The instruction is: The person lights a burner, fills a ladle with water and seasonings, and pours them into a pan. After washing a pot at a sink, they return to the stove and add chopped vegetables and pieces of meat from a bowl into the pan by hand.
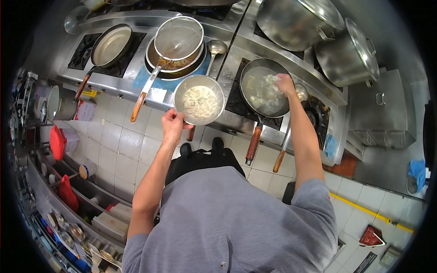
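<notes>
My left hand (173, 125) grips the rim of a metal bowl (181, 86), thumb at its edge. In the bowl lie pale pieces of food (200, 101) in a creamy coating. Over a frying pan (242, 93) of cloudy, steaming liquid, my right hand (286, 85) has its fingers closed around pale, wet food, partly hidden by the fingers. Similar pale pieces (260, 99) are in the pan's liquid. A ladle (217, 47) passes behind the bowl, its wooden end showing below.
A wire strainer (179, 38) rests across a pot (149, 68) on a blue cloth (141, 81). Another pan (111, 45) sits at the left burner. Large stockpots (296, 22) stand at back right. A second ladle (287, 136) lies right of the frying pan, its handle past the stove edge.
</notes>
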`<state>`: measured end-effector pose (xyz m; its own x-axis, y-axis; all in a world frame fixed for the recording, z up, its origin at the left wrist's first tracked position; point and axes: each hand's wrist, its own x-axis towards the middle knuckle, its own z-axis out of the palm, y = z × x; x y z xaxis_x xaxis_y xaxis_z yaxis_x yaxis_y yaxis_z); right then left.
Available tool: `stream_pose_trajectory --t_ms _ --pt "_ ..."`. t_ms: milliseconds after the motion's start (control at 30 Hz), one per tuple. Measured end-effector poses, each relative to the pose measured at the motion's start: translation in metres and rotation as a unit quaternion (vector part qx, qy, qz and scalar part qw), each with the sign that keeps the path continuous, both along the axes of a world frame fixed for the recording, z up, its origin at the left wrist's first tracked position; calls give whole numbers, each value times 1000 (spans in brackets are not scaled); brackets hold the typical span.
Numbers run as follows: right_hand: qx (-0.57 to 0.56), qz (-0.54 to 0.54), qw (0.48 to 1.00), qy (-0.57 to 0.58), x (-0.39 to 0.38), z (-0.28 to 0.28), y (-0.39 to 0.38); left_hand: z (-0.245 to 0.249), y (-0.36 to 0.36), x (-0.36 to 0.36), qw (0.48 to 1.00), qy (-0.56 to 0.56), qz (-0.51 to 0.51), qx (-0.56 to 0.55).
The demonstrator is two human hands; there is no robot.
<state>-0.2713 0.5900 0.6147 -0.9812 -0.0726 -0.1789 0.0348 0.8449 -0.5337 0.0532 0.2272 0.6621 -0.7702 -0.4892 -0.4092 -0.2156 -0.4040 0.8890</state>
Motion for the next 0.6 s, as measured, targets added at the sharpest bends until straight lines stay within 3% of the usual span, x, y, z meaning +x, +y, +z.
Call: stream_pose_trajectory --t_ms 400,500,600 --pt "24 56 998 14 -8 3 -67 0 -9 21 999 -17 32 -4" --pt "17 64 996 -53 -7 7 -79 -1 -11 24 999 -19 41 -4" --pt "15 91 996 22 3 -4 -82 0 -11 26 999 -22 47 -1"
